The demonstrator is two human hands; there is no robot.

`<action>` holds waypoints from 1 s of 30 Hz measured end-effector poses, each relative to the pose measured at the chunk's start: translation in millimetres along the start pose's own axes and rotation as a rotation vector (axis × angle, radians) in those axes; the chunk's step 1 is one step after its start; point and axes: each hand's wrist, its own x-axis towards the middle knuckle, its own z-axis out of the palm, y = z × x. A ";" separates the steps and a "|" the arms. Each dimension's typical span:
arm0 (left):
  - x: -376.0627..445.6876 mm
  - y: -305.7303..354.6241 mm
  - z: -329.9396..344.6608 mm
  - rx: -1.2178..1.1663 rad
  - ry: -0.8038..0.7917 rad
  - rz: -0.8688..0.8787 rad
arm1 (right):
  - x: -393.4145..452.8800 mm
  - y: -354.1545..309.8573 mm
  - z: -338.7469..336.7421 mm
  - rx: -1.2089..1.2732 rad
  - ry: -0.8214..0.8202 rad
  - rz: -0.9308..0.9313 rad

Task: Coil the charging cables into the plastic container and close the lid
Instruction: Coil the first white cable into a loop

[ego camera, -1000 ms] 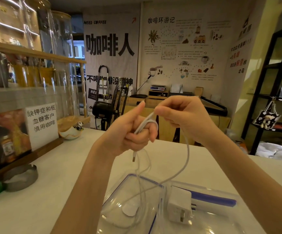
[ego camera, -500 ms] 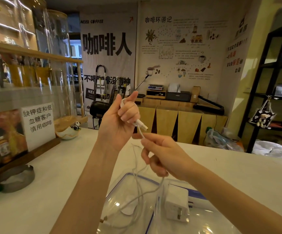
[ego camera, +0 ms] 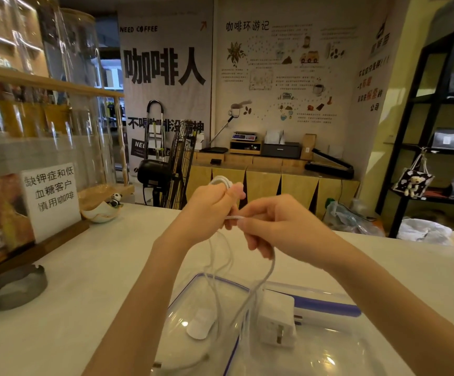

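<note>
A white charging cable (ego camera: 270, 267) is held up over the counter. My left hand (ego camera: 209, 207) is closed around a few loops of it; a loop pokes out above the fingers. My right hand (ego camera: 277, 226) pinches the strand just right of the left hand, and the rest hangs in long loops. Below them sits a clear plastic container (ego camera: 337, 354) with a blue-edged clear lid (ego camera: 193, 289) lying beside it on its left. A white charger plug (ego camera: 277, 321) and a small white round pad (ego camera: 200, 325) rest there. The cable's end lies at the lid's near edge.
A white counter (ego camera: 84, 294) carries a metal ashtray (ego camera: 16, 289), a white sign on a wooden stand (ego camera: 50, 199) and a small panda dish (ego camera: 103, 210) on the left. Glass jars and a wooden shelf stand far left. A black rack (ego camera: 437, 131) stands far right.
My right hand rose from below the left hand up beside it, drawing the strand along. My left hand turned over and dropped a little, with more loops gathered in it.
</note>
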 end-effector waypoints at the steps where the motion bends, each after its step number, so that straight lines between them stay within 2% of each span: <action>1: -1.1 1.9 -1.7 -0.011 -0.072 -0.022 | 1.3 -1.8 -3.8 -0.014 0.024 -0.029; 5: -5.0 5.8 -13.5 -0.286 -0.402 -0.226 | 7.3 -7.2 -13.6 0.048 0.068 -0.170; 7: -6.3 3.4 -23.2 -0.424 -0.622 -0.287 | 12.5 -5.5 -14.8 0.116 0.052 -0.213; 10: -5.9 -3.6 -36.3 -0.688 -0.937 -0.222 | 21.3 1.9 -15.9 0.335 -0.058 -0.207; 12: -4.9 -6.8 -42.5 -0.879 -1.025 -0.200 | 26.6 6.8 -15.1 0.477 -0.150 -0.187; 16: -1.6 -4.7 -44.4 -1.181 -0.997 -0.236 | 35.7 17.3 -10.9 0.661 -0.153 -0.180; 21: 0.9 -0.6 -41.5 -1.302 -0.924 -0.230 | 35.4 22.5 7.0 0.901 -0.012 -0.154; 23: 1.3 0.5 -38.3 -1.270 -0.804 -0.246 | 34.4 26.7 15.6 0.867 0.108 -0.113; 25: 0.8 0.3 -37.0 -1.132 -0.631 -0.259 | 32.9 33.2 26.5 0.765 0.187 -0.052; 27: 0.0 -0.6 -36.8 -0.966 -0.498 -0.265 | 30.4 40.1 39.8 0.690 0.172 -0.012; 30: -2.2 1.2 -35.5 -0.888 -0.431 -0.306 | 27.6 44.6 55.2 0.605 0.087 0.034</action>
